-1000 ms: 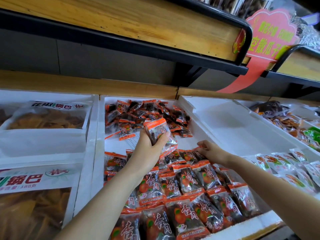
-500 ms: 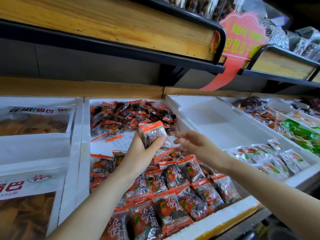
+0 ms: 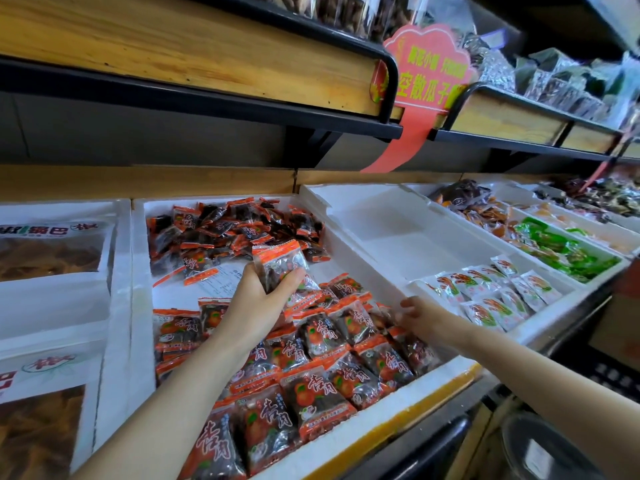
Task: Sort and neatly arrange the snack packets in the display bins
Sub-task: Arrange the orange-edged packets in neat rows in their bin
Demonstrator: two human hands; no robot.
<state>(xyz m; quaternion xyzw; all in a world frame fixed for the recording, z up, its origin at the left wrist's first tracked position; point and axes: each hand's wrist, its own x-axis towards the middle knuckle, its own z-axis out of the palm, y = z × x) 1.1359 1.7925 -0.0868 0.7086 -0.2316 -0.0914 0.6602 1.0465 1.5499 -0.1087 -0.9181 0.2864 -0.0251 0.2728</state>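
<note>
My left hand [image 3: 258,299] grips a small stack of orange-edged snack packets [image 3: 282,263] above the middle white foam bin [image 3: 140,306]. Neat rows of the same packets [image 3: 311,372] fill the bin's near half. A loose heap of them [image 3: 228,230] lies at the far end. My right hand [image 3: 420,315] hovers low over the right end of the rows, fingers loosely bent, blurred; I cannot tell whether it holds a packet.
A foam bin [image 3: 374,233] to the right holds white packets [image 3: 491,292] at its near end. Further right are bins of green [image 3: 564,249] and brown snacks. Large bagged snacks [image 3: 52,251] lie on the left. A wooden shelf [image 3: 207,60] with a red sign [image 3: 426,71] overhangs.
My right hand has dropped from beside the held stack down to the right end of the arranged rows. The left hand keeps its stack. The camera has swung right.
</note>
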